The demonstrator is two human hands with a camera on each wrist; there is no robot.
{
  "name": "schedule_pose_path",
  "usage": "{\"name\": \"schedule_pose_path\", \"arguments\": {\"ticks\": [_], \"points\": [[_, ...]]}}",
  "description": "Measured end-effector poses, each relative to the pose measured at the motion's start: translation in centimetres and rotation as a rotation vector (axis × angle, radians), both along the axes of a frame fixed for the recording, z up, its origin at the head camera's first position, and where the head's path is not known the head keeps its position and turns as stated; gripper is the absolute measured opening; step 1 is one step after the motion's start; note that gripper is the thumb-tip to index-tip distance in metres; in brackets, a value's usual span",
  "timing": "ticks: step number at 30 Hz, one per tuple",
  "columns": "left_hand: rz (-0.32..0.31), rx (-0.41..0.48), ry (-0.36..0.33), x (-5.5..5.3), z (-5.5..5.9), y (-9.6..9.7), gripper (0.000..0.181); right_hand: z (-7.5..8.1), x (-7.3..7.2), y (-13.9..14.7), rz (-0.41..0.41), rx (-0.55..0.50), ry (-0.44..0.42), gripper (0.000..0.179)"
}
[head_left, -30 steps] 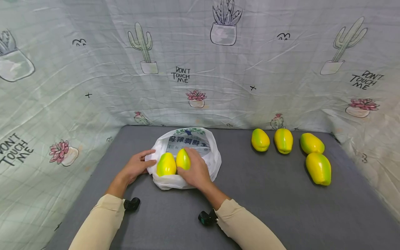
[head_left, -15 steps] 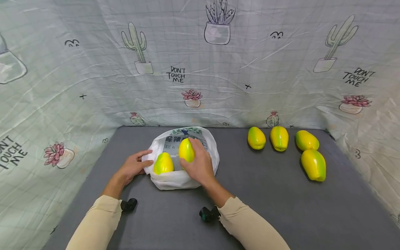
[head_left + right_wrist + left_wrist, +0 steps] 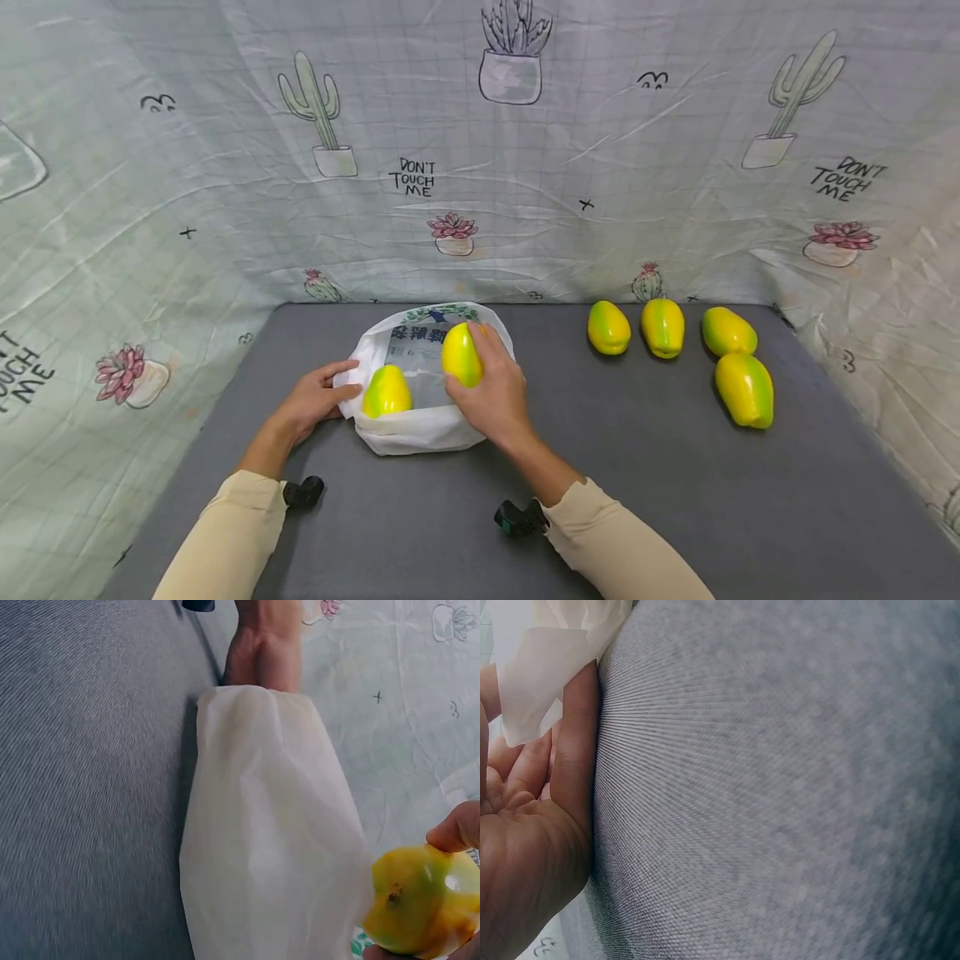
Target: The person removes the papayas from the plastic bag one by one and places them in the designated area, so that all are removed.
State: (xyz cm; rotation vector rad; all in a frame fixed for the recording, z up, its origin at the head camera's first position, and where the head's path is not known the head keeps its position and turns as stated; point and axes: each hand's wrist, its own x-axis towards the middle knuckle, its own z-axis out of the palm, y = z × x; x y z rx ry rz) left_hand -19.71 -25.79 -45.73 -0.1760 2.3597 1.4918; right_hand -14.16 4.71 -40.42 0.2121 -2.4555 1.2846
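Observation:
A white plastic bag [image 3: 423, 432] with dark print inside lies on the grey table, its mouth spread toward me. My left hand [image 3: 309, 406] pinches the bag's left rim between thumb and fingers; the left wrist view shows a flap of the bag [image 3: 544, 679] there. One yellow-green papaya [image 3: 387, 392] sits inside at the left. My right hand [image 3: 495, 396] grips a second papaya [image 3: 461, 356] at the right side of the bag's mouth. That papaya's lobed end shows in the right wrist view, close beside the bag [image 3: 270, 825].
Several more papayas are at the back right of the grey table [image 3: 637, 467]: two upright side by side [image 3: 608, 328], and two others [image 3: 744, 390] touching farther right. A cactus-print cloth [image 3: 540, 200] hangs behind and along the sides.
My right hand has lifted its papaya up and to the right, away from the one in the bag. The left hand keeps its hold on the rim. The head view has shifted slightly.

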Motion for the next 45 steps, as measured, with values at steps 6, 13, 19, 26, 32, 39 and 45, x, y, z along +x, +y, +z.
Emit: {"name": "schedule_pose_path", "arguments": {"ticks": [6, 13, 19, 26, 32, 39, 45], "points": [[-0.003, 0.001, 0.006, 0.0, -0.1, 0.1, 0.068, 0.2, 0.3, 1.8, 0.003, -0.006, -0.005, 0.071], [-0.006, -0.008, 0.004, -0.1, -0.2, 0.1, 0.069, 0.0, 0.9, 3.7, -0.028, 0.033, -0.027, 0.071], [-0.010, -0.004, 0.005, -0.1, -0.2, 0.1, 0.069, -0.1, 1.5, 5.2, -0.036, 0.037, -0.015, 0.071], [-0.010, -0.015, -0.001, -0.1, -0.2, 0.1, 0.069, -0.4, 2.2, 6.9, -0.058, 0.052, -0.025, 0.072], [-0.019, -0.036, -0.005, -0.1, -0.1, 0.0, 0.070, -0.7, 2.4, 8.3, -0.073, 0.078, -0.063, 0.072], [-0.023, -0.041, -0.010, -0.1, -0.1, -0.1, 0.070, -1.1, 2.8, 10.0, -0.095, 0.109, -0.088, 0.073], [-0.023, -0.021, -0.003, -0.1, -0.2, 0.0, 0.070, -1.4, 2.8, 11.4, -0.123, 0.135, -0.075, 0.075]]}}
